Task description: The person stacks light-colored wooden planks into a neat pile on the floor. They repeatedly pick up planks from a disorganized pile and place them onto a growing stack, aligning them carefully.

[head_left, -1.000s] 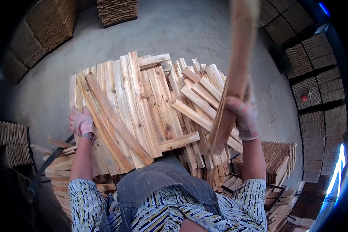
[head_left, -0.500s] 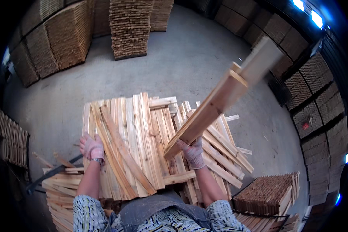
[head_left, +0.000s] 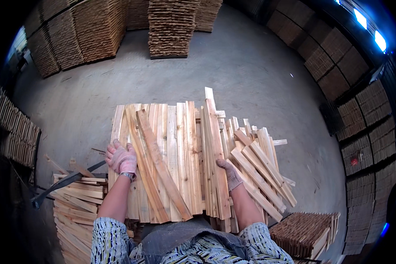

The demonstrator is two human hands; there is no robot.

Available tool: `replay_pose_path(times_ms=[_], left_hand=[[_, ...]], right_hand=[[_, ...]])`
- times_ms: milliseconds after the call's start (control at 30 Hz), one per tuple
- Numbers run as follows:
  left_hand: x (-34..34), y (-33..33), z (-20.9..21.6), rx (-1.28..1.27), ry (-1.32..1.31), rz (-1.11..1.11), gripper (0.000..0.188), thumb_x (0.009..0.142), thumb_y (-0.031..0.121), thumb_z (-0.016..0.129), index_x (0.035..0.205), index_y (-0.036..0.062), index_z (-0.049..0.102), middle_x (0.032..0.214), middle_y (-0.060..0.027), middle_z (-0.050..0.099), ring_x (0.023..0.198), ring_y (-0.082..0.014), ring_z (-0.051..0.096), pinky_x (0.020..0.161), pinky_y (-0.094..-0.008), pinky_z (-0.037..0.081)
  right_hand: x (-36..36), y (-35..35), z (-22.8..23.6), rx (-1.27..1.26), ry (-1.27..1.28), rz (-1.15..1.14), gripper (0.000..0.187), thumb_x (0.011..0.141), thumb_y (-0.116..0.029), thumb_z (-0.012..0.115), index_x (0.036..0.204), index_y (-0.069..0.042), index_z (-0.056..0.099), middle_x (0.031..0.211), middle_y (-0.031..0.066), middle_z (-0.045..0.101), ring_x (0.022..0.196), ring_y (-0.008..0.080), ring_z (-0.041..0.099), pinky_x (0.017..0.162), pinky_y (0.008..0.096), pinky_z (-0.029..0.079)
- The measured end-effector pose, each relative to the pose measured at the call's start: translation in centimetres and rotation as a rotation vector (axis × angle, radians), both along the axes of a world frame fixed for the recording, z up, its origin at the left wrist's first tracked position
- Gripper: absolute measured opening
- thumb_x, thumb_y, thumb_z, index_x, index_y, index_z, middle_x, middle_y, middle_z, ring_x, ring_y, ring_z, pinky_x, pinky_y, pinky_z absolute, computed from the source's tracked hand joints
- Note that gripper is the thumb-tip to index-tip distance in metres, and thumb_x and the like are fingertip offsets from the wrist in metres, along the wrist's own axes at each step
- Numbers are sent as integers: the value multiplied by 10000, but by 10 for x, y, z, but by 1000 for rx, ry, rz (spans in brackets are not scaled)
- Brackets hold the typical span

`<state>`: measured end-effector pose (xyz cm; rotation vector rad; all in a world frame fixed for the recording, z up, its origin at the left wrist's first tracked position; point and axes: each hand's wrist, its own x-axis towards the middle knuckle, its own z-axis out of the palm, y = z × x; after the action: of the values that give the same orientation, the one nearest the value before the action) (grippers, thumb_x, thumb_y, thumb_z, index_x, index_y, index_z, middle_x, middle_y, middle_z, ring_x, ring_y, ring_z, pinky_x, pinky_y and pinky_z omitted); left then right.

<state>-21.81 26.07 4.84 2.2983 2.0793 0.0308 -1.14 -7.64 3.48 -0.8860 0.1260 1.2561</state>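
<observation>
In front of me lies a layer of pale wooden boards [head_left: 171, 145] set side by side, with two boards [head_left: 156, 163] slanting across the top. My left hand [head_left: 122, 159], in a pinkish knit glove, rests open on the layer's left edge, fingers apart. At the right side, my gloved right hand [head_left: 230, 174] grips the right edge of a small bundle of wooden boards [head_left: 214, 154]. That bundle lies lengthwise beside the layer, its top board reaching farther out. Fingers beneath or behind the boards are hidden.
Loose boards [head_left: 262, 171] lie crisscrossed right of my right hand. More boards [head_left: 77, 215] are piled at lower left beside a dark bar [head_left: 66, 182]. A small block of stacked wood [head_left: 301, 233] stands lower right. Tall wood stacks [head_left: 171, 28] stand beyond the grey floor [head_left: 251, 66].
The boards in my right hand have come down from a raised, right-leaning position to lie lengthwise beside the layer. My left hand stays at the layer's left edge. The view has shifted slightly.
</observation>
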Motion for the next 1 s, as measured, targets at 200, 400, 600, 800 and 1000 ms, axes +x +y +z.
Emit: replay_pose_path(times_ms=[200,400,600,800,1000], left_hand=[[-3,2,1,15,-27,3,685,915,556,518,1470,164,432,1470,-190,436,1360,-361,408,1139,-496,281],[0,-1,-5,58,-11,-12,658,919,553,520,1444,162,453,1454,-192,453,1357,-355,418,1123,-492,302],[-8,2,-7,69,-36,-31,644,915,544,517,1415,144,455,1461,-204,436,1357,-353,413,1119,-512,296],[-11,-1,-5,51,-15,-27,647,915,546,513,1416,141,459,1442,-200,452,1343,-345,428,1100,-512,311],[-5,-1,-6,78,-52,-34,644,912,554,518,1409,148,465,1440,-198,456,1342,-343,429,1094,-501,319]], right_hand=[[2,15,37,-115,-64,46,620,831,-291,723,1345,13,555,1156,173,691,1008,313,698,896,454,594],[-8,28,-5,-277,-254,10,544,873,-253,693,1345,-17,563,1179,132,680,1100,257,663,964,418,566],[-15,52,39,-516,-668,232,821,890,-327,702,1520,0,289,1401,209,527,1254,269,574,1004,407,531],[-54,104,82,-1252,-1425,627,1040,844,-339,720,1601,-77,56,1532,316,319,1266,368,570,1033,443,483],[-29,75,73,-1094,-1356,390,1038,785,-242,713,1603,-96,91,1409,249,541,1254,365,580,1048,400,480]])
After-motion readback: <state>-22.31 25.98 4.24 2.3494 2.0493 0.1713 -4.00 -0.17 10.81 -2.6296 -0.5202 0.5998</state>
